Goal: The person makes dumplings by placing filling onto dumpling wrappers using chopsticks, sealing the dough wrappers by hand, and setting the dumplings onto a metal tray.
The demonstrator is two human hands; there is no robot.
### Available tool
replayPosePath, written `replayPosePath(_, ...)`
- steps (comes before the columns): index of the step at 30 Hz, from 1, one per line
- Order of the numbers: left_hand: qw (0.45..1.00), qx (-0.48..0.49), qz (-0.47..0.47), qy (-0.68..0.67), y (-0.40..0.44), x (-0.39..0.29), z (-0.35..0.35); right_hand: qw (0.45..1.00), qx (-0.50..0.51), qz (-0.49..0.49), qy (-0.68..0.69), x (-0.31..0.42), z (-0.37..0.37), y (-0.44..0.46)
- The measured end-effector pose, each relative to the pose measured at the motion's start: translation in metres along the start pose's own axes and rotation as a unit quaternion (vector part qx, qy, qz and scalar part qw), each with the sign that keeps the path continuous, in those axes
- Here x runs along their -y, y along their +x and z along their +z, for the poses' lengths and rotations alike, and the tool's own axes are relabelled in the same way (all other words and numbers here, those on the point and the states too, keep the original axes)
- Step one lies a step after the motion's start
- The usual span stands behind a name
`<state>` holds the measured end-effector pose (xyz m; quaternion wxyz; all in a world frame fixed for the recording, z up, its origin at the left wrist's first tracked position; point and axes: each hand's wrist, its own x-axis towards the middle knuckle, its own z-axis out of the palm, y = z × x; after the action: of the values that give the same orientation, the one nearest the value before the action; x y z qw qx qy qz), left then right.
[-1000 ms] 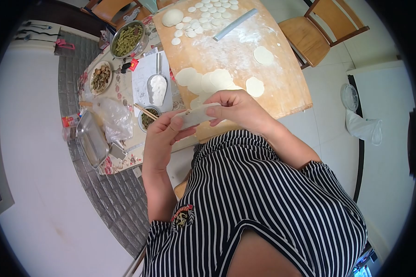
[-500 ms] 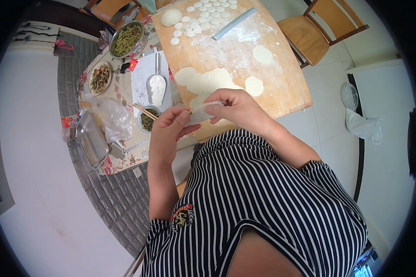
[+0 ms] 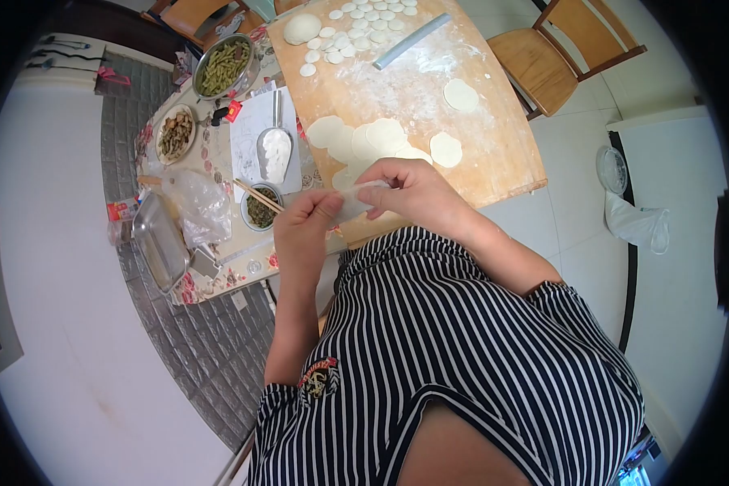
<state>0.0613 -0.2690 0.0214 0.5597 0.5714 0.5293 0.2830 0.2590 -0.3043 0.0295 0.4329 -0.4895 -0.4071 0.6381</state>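
Has brought the left hand [image 3: 301, 225] rightward since the earlier frames, closer to the right hand [image 3: 417, 193], and covered the dough's left end with those fingers. Has kept the right hand almost in place.

Grips a pale, folded piece of dough [image 3: 351, 208] between both hands, just above the near edge of a floury wooden board [image 3: 500, 158]. Pinches the left end between the left thumb and curled fingers; pinches the right end the same way with the right hand, forefinger arched over the top. Wears a black-and-white striped shirt [image 3: 478, 340].

Has on the board, just beyond the hands, a cluster of flat, overlapping dough rounds [image 3: 385, 138], with two separate rounds [image 3: 461, 95] farther right. Has toward the far end many small dough discs [image 3: 377, 25], a larger smooth dough lump [image 3: 302, 29] and a smooth grey rod [image 3: 412, 40] lying at a slant.

Has just beside the left hand a small bowl [image 3: 246, 215] of dark green chopped filling, with chopsticks [image 3: 254, 193] lying across. Has beyond the bowl, on paper [image 3: 246, 138] over a floral tablecloth [image 3: 233, 274], a metal scoop [image 3: 278, 120] of white powder. Has farther left a clear plastic bag [image 3: 201, 206], an oblong metal tray [image 3: 158, 243], a plate [image 3: 189, 147] of food and a metal bowl [image 3: 252, 71] of cut green pieces.
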Motion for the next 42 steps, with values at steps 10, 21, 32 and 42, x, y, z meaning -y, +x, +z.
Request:
replayPosePath(10, 0.954, 0.095, -0.119, -0.257, -0.001, -0.010, -0.009, 0.999, -0.006, 0.010, 0.041, -0.015, -0.006, 0.006)
replayPosePath(21, 0.969, 0.079, -0.096, -0.214, 0.000, 0.007, -0.042, 1.000, -0.016, 0.015, 0.000, -0.013, 0.020, 0.022)
replayPosePath(32, 0.977, 0.068, -0.058, -0.195, 0.010, 0.023, -0.112, 1.000, 0.020, 0.015, -0.001, -0.021, 0.098, 0.070)
replayPosePath(42, 0.981, 0.050, -0.033, -0.185, 0.015, 0.049, -0.188, 0.996, 0.003, 0.082, -0.016, -0.014, 0.161, 0.109)
